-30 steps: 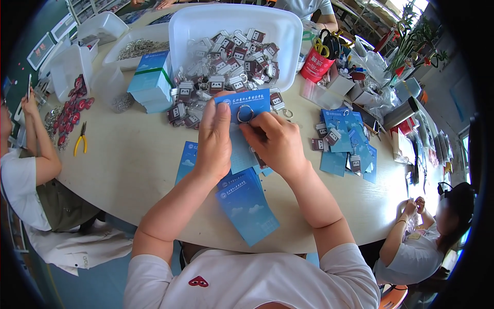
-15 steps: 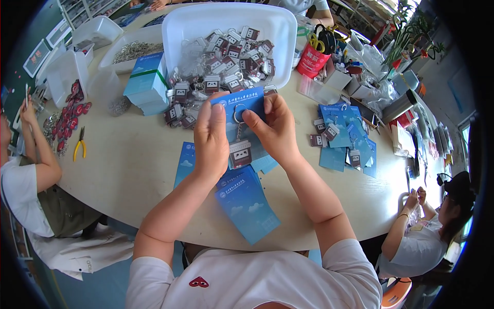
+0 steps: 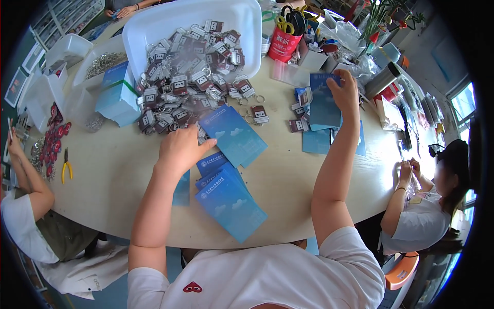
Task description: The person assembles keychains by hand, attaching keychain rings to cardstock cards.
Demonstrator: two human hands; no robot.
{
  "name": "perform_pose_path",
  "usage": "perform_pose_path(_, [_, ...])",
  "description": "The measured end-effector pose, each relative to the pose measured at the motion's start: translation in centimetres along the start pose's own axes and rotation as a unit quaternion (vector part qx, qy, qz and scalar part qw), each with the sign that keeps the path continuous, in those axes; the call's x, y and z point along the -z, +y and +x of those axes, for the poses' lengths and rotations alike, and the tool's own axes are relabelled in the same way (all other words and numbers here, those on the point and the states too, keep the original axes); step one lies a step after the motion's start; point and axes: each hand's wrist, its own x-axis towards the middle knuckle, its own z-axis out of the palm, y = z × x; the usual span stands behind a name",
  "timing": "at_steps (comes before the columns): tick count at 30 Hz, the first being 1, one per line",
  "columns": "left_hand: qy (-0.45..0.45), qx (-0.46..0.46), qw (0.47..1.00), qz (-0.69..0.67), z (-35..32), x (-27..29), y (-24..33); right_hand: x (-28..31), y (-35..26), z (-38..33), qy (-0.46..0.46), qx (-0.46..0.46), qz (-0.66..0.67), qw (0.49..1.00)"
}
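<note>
Left hand: thumb spread from fingers, by keychains at the heap's near edge; can't tell if gripping.
Right hand: thumb and fingers closed on a blue card, above the right-hand card pile.
Loose cards: overlapping on tabletop, between forearms.
White tub: keychains inside, more in front.
Left of tub: banded card stack, yellow pliers farther out.
Right: red cup.

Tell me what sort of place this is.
Likely a small craft workshop: a tub of keychains, a banded card stack and pliers share one table.
</note>
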Motion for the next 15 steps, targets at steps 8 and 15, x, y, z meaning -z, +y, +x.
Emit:
perform_pose_path(8, [0.234, -0.018, 0.972, 0.03, 2.1, -3.5, -0.2, -8.0, -5.8, -4.1, -0.39, 0.073, 0.119, 0.91])
perform_pose_path(15, [0.263, -0.061, 0.961, -0.065, 3.0, -4.5, -1.3, -10.8, -6.0, -6.1, -0.377, 0.129, 0.011, 0.917])
